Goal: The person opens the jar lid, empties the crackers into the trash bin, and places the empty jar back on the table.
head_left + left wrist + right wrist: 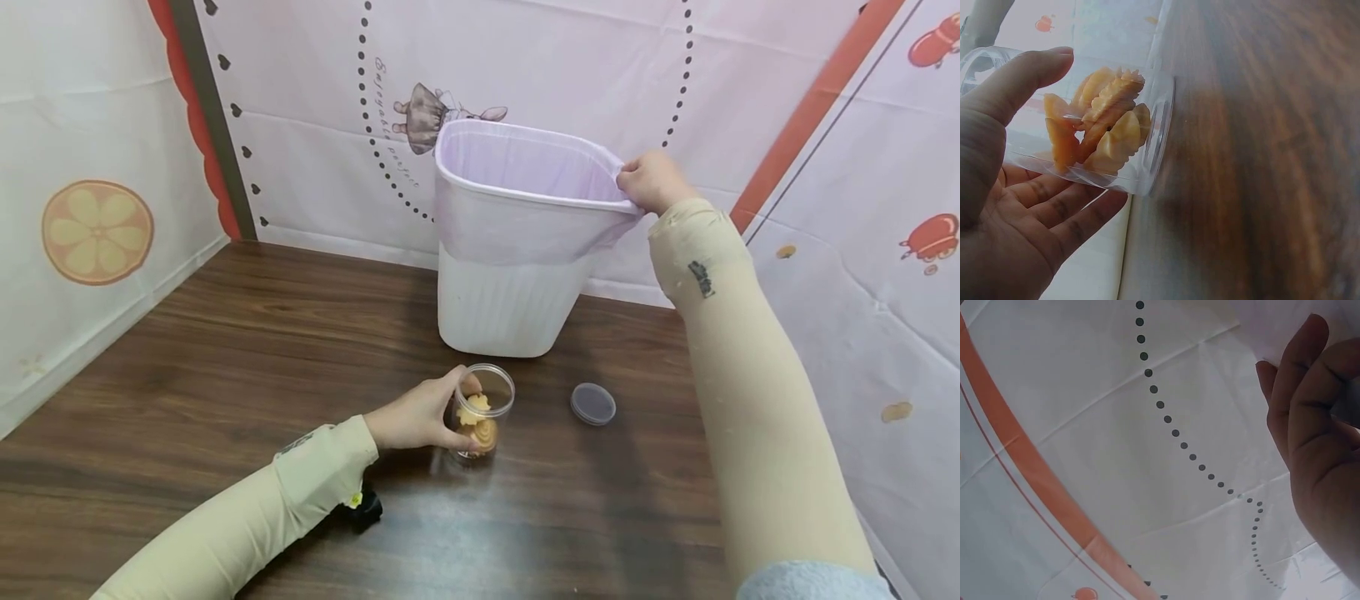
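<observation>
My left hand (416, 414) holds a clear plastic jar (486, 392) without its lid, thumb on one side and fingers round the other. Ridged yellow-tan pieces (1110, 115) lie in the lower part of the jar, one with a spiral face. My right hand (656, 182) grips the right end of the rim of a white trash bin (510, 308). A thin lilac bin liner (517, 221) is folded over this rim and bunches under the hand. In the right wrist view, the curled fingers (1310, 381) overlap the liner's edge.
A round clear lid (593, 404) lies on the dark wood table (315, 333), to the right of the jar. Printed cloth (300, 125) hangs behind the bin and along both sides. Beside the left wrist is a small black object (365, 510).
</observation>
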A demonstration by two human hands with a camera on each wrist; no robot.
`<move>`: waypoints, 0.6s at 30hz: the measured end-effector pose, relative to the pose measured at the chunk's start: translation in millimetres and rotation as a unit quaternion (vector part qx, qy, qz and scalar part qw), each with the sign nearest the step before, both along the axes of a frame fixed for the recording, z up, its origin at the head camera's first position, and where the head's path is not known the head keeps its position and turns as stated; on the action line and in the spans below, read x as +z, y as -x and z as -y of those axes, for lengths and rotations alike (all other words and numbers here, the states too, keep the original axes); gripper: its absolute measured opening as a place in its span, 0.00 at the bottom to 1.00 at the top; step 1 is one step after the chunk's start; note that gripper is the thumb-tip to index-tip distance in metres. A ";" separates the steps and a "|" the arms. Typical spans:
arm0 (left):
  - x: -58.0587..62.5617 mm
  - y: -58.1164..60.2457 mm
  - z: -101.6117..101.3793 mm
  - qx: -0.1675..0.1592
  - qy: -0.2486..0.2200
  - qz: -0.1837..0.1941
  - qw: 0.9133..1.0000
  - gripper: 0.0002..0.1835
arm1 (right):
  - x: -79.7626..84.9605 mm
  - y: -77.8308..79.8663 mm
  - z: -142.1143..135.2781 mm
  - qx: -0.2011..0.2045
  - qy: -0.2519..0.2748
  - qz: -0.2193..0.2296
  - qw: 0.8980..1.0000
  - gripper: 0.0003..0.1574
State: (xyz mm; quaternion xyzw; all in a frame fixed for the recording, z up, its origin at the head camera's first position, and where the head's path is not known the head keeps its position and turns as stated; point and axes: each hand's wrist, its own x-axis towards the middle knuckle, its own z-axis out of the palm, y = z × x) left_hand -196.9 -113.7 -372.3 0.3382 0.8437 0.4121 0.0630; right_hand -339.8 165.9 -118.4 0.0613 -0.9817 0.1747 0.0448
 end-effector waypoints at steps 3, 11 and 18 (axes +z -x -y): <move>0.4 1.0 -0.1 -0.002 -0.002 -0.004 1.000 0.35 | 1.7 -0.1 1.6 -0.008 -0.012 -0.002 1.000 0.30; 1.3 0.8 3.3 -0.002 0.013 -0.014 1.000 0.34 | -0.9 1.3 4.9 -0.007 -0.012 0.005 1.000 0.30; 3.7 0.8 2.7 -0.014 0.007 -0.020 1.000 0.33 | -1.7 -0.6 2.5 -0.013 -0.011 0.005 1.000 0.30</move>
